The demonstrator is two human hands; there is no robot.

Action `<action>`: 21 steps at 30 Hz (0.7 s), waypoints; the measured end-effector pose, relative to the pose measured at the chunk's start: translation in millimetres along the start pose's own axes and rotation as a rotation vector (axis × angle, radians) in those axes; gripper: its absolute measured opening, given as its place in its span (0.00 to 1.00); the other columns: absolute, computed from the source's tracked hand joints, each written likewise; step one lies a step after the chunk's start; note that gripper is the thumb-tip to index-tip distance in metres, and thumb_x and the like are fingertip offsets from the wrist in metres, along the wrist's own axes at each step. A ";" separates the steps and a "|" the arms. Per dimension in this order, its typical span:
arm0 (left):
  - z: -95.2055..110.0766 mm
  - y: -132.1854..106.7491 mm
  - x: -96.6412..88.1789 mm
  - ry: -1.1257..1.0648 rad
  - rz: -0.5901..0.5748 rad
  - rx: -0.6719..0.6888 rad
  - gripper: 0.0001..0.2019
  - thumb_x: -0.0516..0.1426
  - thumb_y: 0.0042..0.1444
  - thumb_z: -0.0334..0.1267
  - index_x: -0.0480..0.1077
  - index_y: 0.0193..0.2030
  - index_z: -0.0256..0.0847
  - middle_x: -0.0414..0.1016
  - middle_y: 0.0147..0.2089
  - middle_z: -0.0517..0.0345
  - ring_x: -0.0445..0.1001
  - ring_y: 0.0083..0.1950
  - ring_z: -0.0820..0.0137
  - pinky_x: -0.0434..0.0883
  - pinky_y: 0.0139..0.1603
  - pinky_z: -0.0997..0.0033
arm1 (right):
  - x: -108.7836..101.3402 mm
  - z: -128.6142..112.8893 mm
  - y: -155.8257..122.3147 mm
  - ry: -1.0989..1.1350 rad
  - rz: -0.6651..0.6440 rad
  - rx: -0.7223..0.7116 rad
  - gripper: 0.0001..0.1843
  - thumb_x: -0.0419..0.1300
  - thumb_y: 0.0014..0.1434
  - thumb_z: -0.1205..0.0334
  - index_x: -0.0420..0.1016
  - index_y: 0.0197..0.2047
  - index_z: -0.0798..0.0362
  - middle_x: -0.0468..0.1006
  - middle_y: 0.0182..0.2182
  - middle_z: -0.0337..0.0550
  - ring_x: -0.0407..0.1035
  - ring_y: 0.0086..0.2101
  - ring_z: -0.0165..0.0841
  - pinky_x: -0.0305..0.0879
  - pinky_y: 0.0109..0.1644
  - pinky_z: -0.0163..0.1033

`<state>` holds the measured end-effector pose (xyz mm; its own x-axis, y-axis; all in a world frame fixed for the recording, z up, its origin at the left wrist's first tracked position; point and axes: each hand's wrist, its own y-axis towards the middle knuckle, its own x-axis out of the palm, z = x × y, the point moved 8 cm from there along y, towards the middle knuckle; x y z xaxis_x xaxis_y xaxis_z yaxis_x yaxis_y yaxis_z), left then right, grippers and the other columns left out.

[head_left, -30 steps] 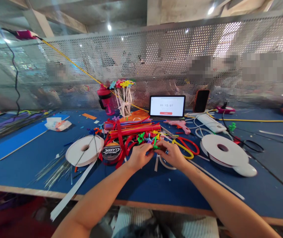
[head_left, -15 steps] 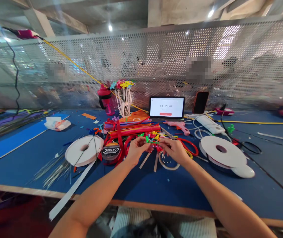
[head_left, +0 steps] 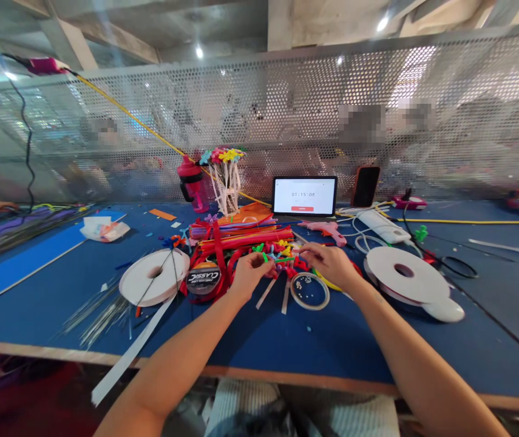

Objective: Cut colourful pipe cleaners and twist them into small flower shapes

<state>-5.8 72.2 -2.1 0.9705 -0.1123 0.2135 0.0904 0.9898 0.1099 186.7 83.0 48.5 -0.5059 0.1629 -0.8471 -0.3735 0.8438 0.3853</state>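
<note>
Both hands are up over the blue table (head_left: 50, 291), working just in front of the red bundle (head_left: 245, 238). The left hand (head_left: 246, 274) is curled, fingertips pinching one end of a thin green pipe cleaner (head_left: 279, 260). The right hand (head_left: 332, 264) closes on its other end, so the piece spans the gap between them, just above the tabletop. Right below sits a small ring (head_left: 309, 291) with beads inside. A black roll (head_left: 203, 278) lies beside the left wrist. White spools flank the action, left spool (head_left: 153, 278) and right spool (head_left: 405, 276). Behind, a tablet (head_left: 305, 195) stands lit.
</note>
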 end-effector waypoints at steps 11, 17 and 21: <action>-16.6 9.1 -27.1 -0.394 0.240 -0.195 0.13 0.68 0.36 0.37 0.70 0.26 0.34 0.77 0.27 0.57 0.72 0.24 0.79 0.68 0.23 0.84 | 20.5 90.8 -12.2 -0.418 -0.298 0.441 0.27 0.60 0.46 0.51 0.66 0.45 0.61 0.74 0.37 0.57 0.72 0.36 0.45 0.61 0.35 0.41; -16.7 9.3 -28.9 -0.462 0.265 -0.204 0.11 0.67 0.39 0.33 0.71 0.28 0.33 0.77 0.27 0.55 0.73 0.24 0.79 0.69 0.23 0.84 | 10.6 94.1 -9.7 -0.424 -0.258 0.529 0.21 0.57 0.48 0.47 0.72 0.33 0.59 0.77 0.32 0.61 0.73 0.35 0.48 0.63 0.34 0.43; -13.7 10.1 -30.0 -0.503 0.269 -0.185 0.09 0.65 0.43 0.33 0.71 0.29 0.32 0.75 0.26 0.56 0.71 0.23 0.80 0.69 0.22 0.84 | -13.6 91.5 -5.8 -0.277 -0.067 0.489 0.19 0.54 0.51 0.46 0.70 0.28 0.55 0.77 0.26 0.54 0.74 0.32 0.47 0.66 0.33 0.45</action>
<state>-30.9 86.8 -20.7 0.7440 0.1619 0.6483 -0.0629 0.9829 -0.1733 266.9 122.7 24.3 -0.2459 0.1728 -0.9538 0.0391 0.9849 0.1684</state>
